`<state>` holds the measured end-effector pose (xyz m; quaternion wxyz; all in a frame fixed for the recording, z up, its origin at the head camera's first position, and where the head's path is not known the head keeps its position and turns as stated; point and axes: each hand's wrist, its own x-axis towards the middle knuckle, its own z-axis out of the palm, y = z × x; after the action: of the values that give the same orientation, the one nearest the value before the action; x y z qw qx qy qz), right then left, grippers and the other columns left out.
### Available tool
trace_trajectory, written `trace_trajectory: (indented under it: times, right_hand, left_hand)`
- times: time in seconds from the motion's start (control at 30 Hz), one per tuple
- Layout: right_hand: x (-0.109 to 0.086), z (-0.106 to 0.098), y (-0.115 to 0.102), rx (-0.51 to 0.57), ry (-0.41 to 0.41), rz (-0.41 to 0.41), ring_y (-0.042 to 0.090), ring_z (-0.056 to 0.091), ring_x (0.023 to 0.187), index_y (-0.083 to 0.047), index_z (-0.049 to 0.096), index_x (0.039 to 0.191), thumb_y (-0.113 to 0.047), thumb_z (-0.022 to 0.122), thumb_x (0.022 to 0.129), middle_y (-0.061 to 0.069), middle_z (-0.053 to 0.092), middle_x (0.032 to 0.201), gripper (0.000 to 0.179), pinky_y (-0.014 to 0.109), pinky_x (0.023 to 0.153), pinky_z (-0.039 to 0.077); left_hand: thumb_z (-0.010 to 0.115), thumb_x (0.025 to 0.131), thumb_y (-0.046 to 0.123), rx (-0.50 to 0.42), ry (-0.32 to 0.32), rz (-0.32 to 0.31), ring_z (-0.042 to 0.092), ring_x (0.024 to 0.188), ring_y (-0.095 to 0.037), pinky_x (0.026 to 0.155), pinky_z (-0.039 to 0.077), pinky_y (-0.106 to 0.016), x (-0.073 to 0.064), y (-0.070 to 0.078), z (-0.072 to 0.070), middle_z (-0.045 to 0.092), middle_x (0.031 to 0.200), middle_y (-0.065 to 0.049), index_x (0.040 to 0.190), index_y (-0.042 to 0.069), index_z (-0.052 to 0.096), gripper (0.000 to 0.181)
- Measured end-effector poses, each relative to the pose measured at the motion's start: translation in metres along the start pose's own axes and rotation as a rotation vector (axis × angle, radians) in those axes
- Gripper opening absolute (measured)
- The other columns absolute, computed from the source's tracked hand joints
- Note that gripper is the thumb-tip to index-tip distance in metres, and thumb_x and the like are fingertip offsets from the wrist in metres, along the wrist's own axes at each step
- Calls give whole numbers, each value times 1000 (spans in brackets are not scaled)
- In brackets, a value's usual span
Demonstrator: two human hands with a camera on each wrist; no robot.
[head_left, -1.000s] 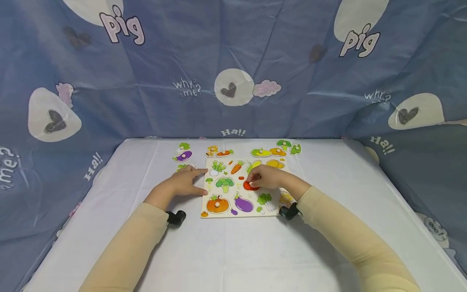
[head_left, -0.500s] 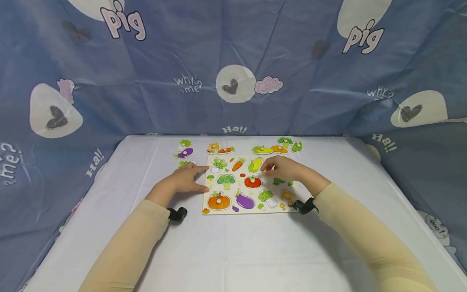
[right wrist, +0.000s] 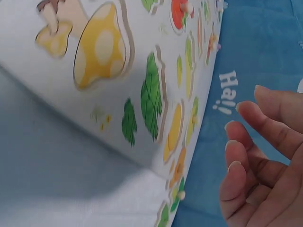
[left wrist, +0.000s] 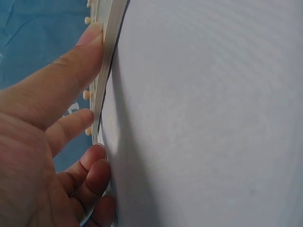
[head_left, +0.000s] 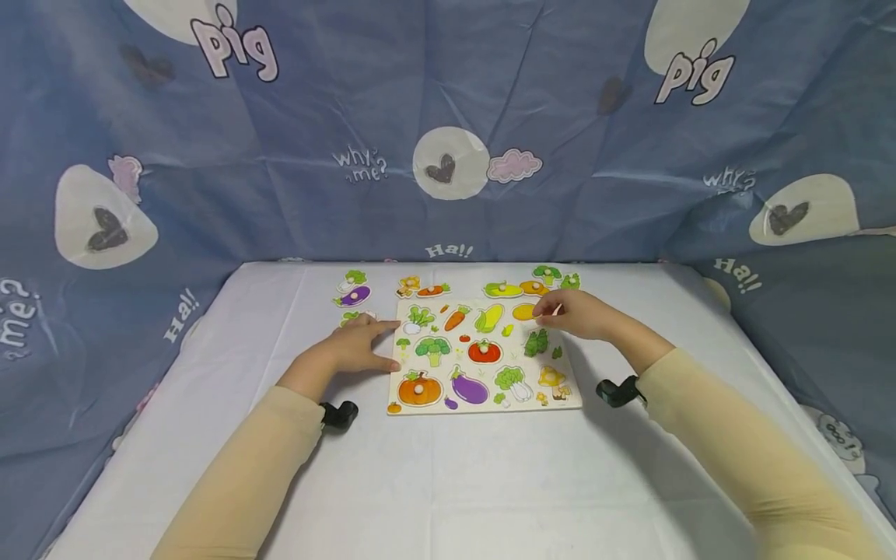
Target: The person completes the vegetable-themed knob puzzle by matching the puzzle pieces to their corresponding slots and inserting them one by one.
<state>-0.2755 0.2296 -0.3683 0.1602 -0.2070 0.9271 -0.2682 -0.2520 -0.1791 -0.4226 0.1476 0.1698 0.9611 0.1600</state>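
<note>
A wooden vegetable puzzle board (head_left: 490,408) lies flat on the white table. Its tomato piece (head_left: 485,353) and pumpkin piece (head_left: 419,389), both with pale knobs, sit in their matching places. My left hand (head_left: 350,344) touches the board's left edge with thumb and index finger; in the left wrist view its thumb (left wrist: 78,64) presses on the rim. Over the board's far right corner hovers my right hand (head_left: 581,315), partly covering the yellow potato picture (head_left: 523,312). In the right wrist view, the right hand's loosely bent fingers (right wrist: 236,182) hold nothing.
Loose pieces lie beyond the board: a corn piece (head_left: 502,289), an orange-yellow piece (head_left: 534,288), broccoli (head_left: 547,274), a carrot (head_left: 430,291) and a mushroom (head_left: 408,285). An eggplant piece (head_left: 353,295) lies at the far left. Blue printed cloth (head_left: 315,210) hangs behind the table.
My right hand has let go of the tomato piece, which stays on the board, and has moved right and away from me to the far right corner. The left hand stays put.
</note>
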Motion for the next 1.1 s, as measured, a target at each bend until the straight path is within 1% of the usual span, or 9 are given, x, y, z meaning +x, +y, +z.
trace_trajectory:
  times: [0.1, 0.23, 0.3, 0.47, 0.57, 0.77, 0.87, 1.1]
  right_hand:
    - [-2, -4, 5, 3, 7, -6, 21, 56, 83, -2, 68, 118, -18, 64, 99, 6, 65, 103, 25, 34, 73, 49]
    - [-4, -10, 14, 16, 11, -7, 30, 59, 88, 0, 68, 118, -17, 64, 99, 9, 66, 105, 25, 35, 74, 50]
    - [-3, -14, 20, 14, 20, -2, 31, 60, 90, 0, 68, 118, -17, 64, 100, 9, 67, 105, 25, 35, 75, 50]
    - [0, -23, 38, -7, 68, 24, 24, 59, 87, 0, 68, 117, -18, 65, 99, 8, 67, 104, 25, 35, 74, 49]
    - [4, -28, 49, -23, 100, 42, 23, 58, 86, 0, 68, 117, -17, 65, 98, 8, 67, 101, 25, 36, 74, 48]
    - [16, -33, 65, -38, 156, 85, 29, 60, 94, 1, 66, 119, -17, 63, 99, 14, 66, 106, 27, 40, 76, 49]
    - [22, -34, 73, -35, 182, 129, 31, 58, 99, 1, 64, 123, -18, 61, 100, 17, 64, 110, 30, 42, 79, 49]
    - [34, -32, 87, 26, 221, 204, 36, 55, 105, 2, 61, 127, -17, 59, 100, 22, 59, 116, 34, 49, 86, 47]
  left_hand:
    - [79, 78, 58, -3, -1, 4, 47, 123, -40, 105, 37, -59, -2, -2, 1, 46, 137, -24, 155, 20, 41, 94]
    - [79, 78, 58, -3, 6, 5, 49, 119, -37, 103, 38, -57, -4, -4, 2, 48, 133, -22, 154, 20, 41, 93]
    - [78, 78, 58, 0, 6, 0, 49, 118, -35, 104, 38, -56, -4, -5, 2, 48, 133, -21, 155, 21, 41, 93]
    - [78, 79, 59, -4, 0, 2, 49, 116, -34, 103, 39, -56, -2, -5, 3, 48, 132, -20, 155, 20, 41, 93]
    - [78, 78, 59, -6, -1, 1, 49, 117, -35, 103, 39, -56, -2, -5, 4, 47, 133, -21, 155, 20, 40, 94]
    - [78, 78, 59, -5, 3, -5, 48, 121, -38, 105, 38, -58, -3, -4, 1, 46, 136, -23, 155, 20, 40, 94]
    - [78, 79, 58, -7, 2, -6, 48, 121, -37, 105, 38, -57, -3, -2, 0, 46, 136, -22, 155, 20, 40, 93]
    - [79, 78, 58, -5, -3, -3, 49, 114, -32, 102, 40, -54, 0, -1, -1, 48, 130, -19, 155, 20, 41, 93]
